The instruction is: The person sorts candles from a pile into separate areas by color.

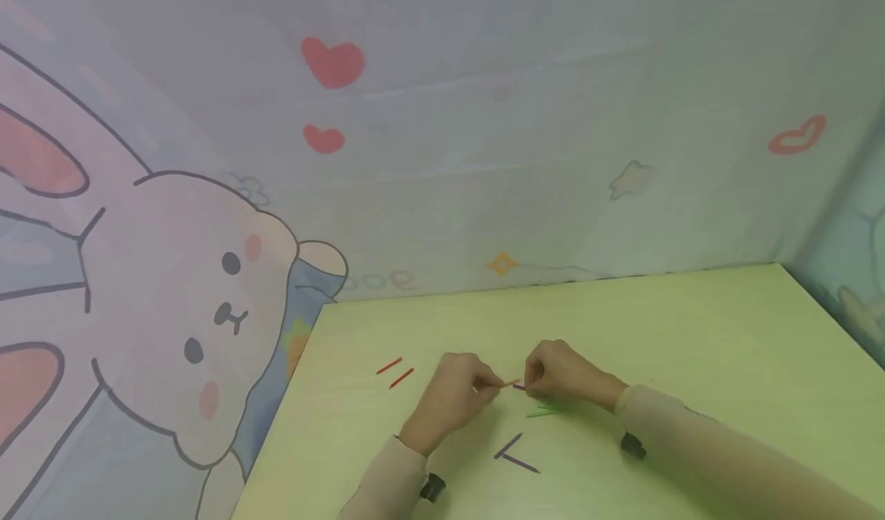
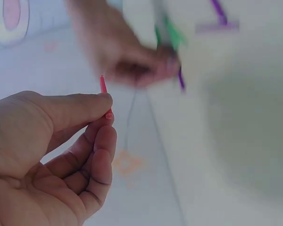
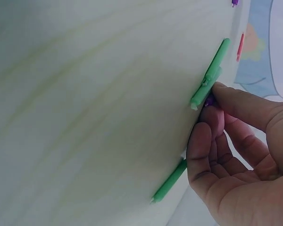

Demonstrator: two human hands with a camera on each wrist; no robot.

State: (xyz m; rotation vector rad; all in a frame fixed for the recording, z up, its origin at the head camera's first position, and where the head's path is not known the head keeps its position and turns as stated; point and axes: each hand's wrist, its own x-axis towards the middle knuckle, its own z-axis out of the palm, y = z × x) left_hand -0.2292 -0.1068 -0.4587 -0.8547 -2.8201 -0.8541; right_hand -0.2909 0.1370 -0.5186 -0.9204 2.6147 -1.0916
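Observation:
In my left hand (image 1: 451, 397), thumb and forefinger pinch a thin red candle (image 2: 103, 84) that juts past the fingertips. Facing it, my right hand (image 1: 565, 375) is low at the table, with a purple candle (image 3: 209, 100) pinched between thumb and forefinger. The purple candle's end (image 2: 181, 80) pokes out below the fingers; most of it is hidden. Close by the right fingers lie green candles (image 3: 216, 61), two of them overlapping, and another green candle (image 3: 170, 181) partly behind the hand. A small gap separates the two hands.
Two red candles (image 1: 401, 378) lie apart to the left of the left hand. Nearer the front, two purple candles (image 1: 520, 464) meet at an angle on the yellow-green table (image 1: 691, 336). A printed cloth (image 1: 449, 197) with a rabbit and hearts hangs behind the table.

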